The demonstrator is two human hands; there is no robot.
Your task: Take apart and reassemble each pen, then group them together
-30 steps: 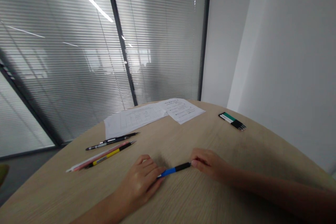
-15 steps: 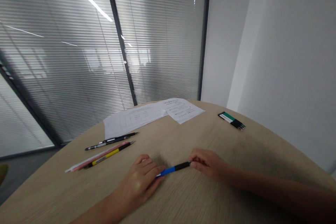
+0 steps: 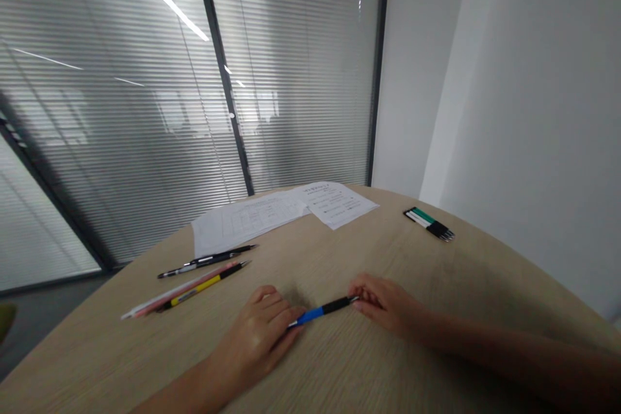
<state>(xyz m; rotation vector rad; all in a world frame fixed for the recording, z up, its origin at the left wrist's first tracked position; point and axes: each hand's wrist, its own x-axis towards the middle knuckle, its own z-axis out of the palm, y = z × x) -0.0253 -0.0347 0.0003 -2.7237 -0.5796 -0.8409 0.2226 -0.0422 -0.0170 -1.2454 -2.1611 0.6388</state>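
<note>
Blue pen [image 3: 313,315]: between the two hands, low over the near part of the wooden table [image 3: 388,369] (from where I stand I can't tell whether it touches the top).
Long axis: mostly crosswise to the person, slanting a little away toward the right.
Pen's point: silver, directed at the right hand, with the black grip just behind it; the blue barrel runs back leftward.
Left hand [image 3: 269,330]: knuckles up, thumb and fingers closed over the rear end of the barrel.
Right hand [image 3: 378,301]: fingertips drawn together, pinching the pen at its silver point.
Yellow pen [image 3: 201,287]: left of the left hand, its tip aimed right and away, a slant rather steeper than the blue one's; a pinkish pen [image 3: 162,301] lies close alongside.
Black pens [image 3: 208,260]: just beyond the yellow one, slanting much the same way.
Papers [image 3: 257,217]: printed sheets overlapping toward the far edge.
Flat bundle [image 3: 429,224]: far right, green and white on black, thin metal points facing right and nearer the person.
</note>
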